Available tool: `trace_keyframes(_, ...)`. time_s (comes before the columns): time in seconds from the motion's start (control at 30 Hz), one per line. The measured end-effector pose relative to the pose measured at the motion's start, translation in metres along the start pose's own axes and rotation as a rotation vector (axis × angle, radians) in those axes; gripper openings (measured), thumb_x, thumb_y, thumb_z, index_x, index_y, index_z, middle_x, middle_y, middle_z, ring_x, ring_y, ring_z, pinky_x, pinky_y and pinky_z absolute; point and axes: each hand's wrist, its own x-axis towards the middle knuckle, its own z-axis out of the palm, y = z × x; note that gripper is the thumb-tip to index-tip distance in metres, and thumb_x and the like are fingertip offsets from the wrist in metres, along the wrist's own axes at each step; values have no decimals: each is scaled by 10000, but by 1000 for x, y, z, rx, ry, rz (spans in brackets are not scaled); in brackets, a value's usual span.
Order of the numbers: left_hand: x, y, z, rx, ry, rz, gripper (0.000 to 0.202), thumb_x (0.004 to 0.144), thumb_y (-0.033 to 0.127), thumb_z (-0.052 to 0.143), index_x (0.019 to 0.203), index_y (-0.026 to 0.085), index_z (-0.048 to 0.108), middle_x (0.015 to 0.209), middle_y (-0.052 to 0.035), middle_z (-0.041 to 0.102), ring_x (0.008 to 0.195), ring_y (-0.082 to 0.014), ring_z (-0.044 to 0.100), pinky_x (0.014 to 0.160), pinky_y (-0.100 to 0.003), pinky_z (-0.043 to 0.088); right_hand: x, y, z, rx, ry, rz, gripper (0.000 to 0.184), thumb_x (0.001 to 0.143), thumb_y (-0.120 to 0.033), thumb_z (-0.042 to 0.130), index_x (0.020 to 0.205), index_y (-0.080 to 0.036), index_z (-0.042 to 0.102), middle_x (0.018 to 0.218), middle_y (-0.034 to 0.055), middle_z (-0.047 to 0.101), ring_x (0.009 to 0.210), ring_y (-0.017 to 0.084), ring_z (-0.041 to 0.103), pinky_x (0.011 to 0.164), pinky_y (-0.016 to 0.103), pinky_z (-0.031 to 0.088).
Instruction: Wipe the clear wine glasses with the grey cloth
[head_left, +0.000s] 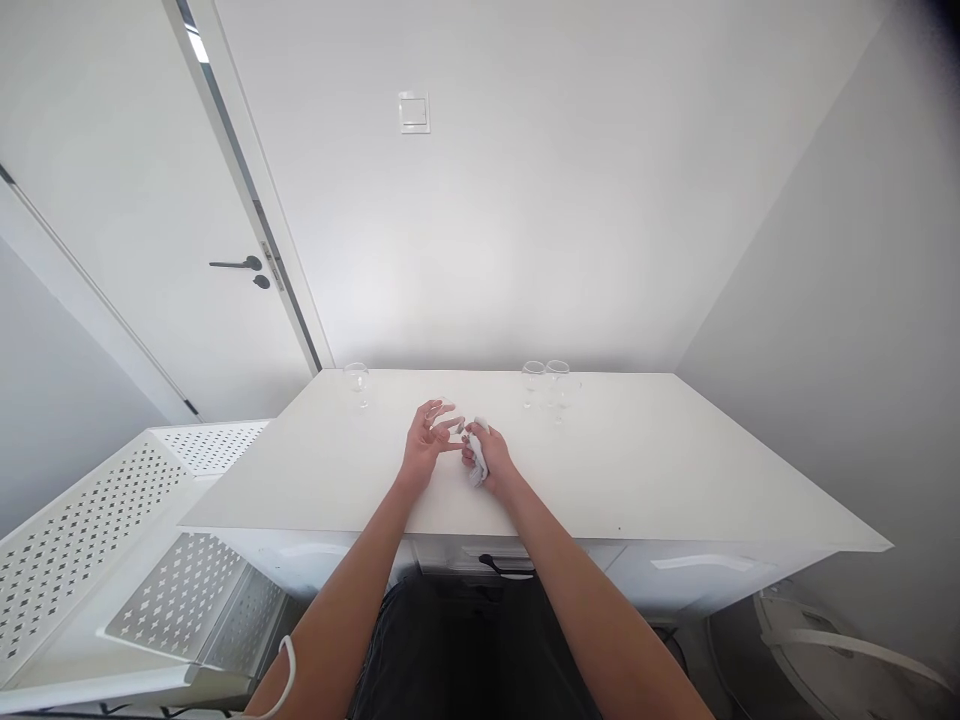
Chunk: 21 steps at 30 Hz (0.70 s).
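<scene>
My left hand (pixel 424 440) is closed around a clear stemmed glass (pixel 441 410), which lies tilted over the middle of the table, its outline faint against the white. In my right hand (pixel 495 460) is a crumpled white cloth (pixel 477 468), pinched between thumb and fingers close to the glass's foot end. Whether the cloth touches the glass I cannot tell. Both hands are just above the white tabletop (pixel 585 480), only a small gap apart.
One stemmed glass (pixel 357 380) stands at the back left of the table. Glasses (pixel 533 374) stand close together at the back right. A drawer handle (pixel 506 568) sits below the front edge. White perforated furniture (pixel 90 520) adjoins on the left, and a door (pixel 150 200) is behind it.
</scene>
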Motion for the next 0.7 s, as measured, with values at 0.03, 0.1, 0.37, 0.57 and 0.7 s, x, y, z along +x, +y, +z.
trace_keyframes(0.03,0,0,1,10,-16,-4,637,884,497,736,1414,298,444,1498,-168,497,1280,-360,627,816,-469,673,1,-1,-1,-27,27,-12,265,786,-430,666,889,-223,536,679,-27,519,491,108,425,445,250,308)
trace_keyframes(0.1,-1,0,1,25,-29,-5,641,874,504,744,1401,308,435,1492,-160,499,1287,-355,622,808,-466,674,1,-3,-3,-65,46,-28,250,772,-414,655,865,-223,522,662,-29,497,487,110,382,449,262,289)
trace_keyframes(0.37,1,-3,-2,14,43,-41,542,937,547,637,1377,277,472,1462,-144,526,1271,-306,624,809,-392,665,-17,-3,6,-656,291,-650,242,950,-457,445,975,-241,551,917,35,624,841,192,553,798,319,448)
trace_keyframes(0.57,2,-6,-2,19,48,-33,531,910,510,690,1343,295,470,1419,-113,524,1219,-276,639,785,-422,677,-5,-6,3,-255,126,-111,218,840,-452,502,849,-235,520,689,-7,508,547,154,411,526,298,347)
trace_keyframes(0.7,2,-4,-1,30,56,-14,550,917,510,679,1375,290,467,1416,-123,532,1207,-275,643,789,-421,678,1,-6,-1,-251,106,-85,318,868,-523,421,830,-225,524,703,32,550,556,175,451,525,315,370)
